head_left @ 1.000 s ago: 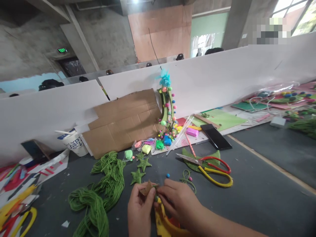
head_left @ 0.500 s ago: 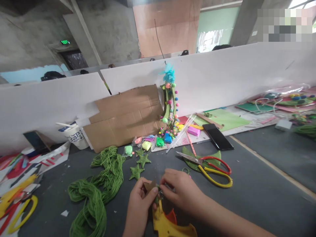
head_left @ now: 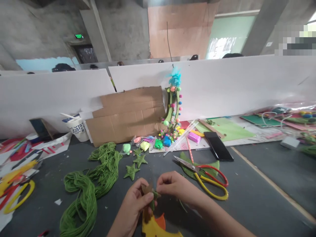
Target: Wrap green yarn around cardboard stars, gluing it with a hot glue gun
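Star-shaped cardboard piece, brown and partly covered in green yarn (head_left: 147,189): held up over the dark grey counter (head_left: 259,197), near the bottom centre of view. The left hand (head_left: 134,204) has a firm grip on it between thumb and fingers. The right hand (head_left: 170,184) is at its right edge, grip narrow, fingertips drawn together; cannot tell whether yarn is pinched there. A thin green strand (head_left: 183,206) shows below the right wrist.

Just below the left hand: a yellow tool with an orange part (head_left: 159,227), probably a glue gun; nozzle not clear.

Progress, judged from the layout: three green, fuzzy-looking stars (head_left: 140,160) lie beyond the hands and look finished. The held piece looks part-done, bare brown showing at the top, green lower down. Left to do, presumably: cover the bare part and tidy the end. How much of the far side is covered cannot be seen.

Supply: a large loose hank of green yarn (head_left: 106,168) left of the stars. Scissors with red and yellow handles (head_left: 197,168) lie across a green crescent-shaped piece (head_left: 186,171), right of the hands.
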Motion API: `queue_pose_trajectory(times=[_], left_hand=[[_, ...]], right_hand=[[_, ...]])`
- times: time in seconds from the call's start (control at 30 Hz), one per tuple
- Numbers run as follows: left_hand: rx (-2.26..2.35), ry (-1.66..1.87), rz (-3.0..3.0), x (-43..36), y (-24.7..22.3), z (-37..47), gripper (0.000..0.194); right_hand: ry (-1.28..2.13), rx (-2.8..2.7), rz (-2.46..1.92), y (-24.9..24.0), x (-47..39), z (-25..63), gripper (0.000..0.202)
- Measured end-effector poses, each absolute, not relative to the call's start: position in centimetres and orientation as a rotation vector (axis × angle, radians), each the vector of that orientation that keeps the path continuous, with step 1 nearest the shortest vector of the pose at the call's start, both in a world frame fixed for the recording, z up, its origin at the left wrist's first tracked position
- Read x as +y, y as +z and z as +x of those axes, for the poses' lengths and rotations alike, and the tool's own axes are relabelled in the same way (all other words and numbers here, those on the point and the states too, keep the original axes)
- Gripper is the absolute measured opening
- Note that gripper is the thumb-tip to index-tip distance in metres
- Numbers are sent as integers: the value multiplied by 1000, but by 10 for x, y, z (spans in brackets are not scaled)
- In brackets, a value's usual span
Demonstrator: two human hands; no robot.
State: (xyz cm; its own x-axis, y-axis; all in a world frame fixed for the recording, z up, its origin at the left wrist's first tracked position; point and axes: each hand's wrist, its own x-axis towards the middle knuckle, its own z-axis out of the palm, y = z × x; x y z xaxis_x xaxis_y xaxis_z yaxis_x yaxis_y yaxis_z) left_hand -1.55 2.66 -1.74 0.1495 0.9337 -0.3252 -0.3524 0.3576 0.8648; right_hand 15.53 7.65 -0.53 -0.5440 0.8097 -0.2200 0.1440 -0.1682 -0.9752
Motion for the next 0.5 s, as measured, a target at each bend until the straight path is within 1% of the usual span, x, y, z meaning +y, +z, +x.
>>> queue_pose_trajectory(times=[0.17,0.4,0.5], left_hand=[[1013,1023,713,27,-19,-15,23],[1011,1065,684,26,-19,-13,20],[953,1065,727,25,-17,-12,16]], right_hand=[[2036,-1375,-1042,-16,77,156,10],[2305,-1074,-919,-26,74,152,14],[2392,-999,-838,-29,73,151,14]])
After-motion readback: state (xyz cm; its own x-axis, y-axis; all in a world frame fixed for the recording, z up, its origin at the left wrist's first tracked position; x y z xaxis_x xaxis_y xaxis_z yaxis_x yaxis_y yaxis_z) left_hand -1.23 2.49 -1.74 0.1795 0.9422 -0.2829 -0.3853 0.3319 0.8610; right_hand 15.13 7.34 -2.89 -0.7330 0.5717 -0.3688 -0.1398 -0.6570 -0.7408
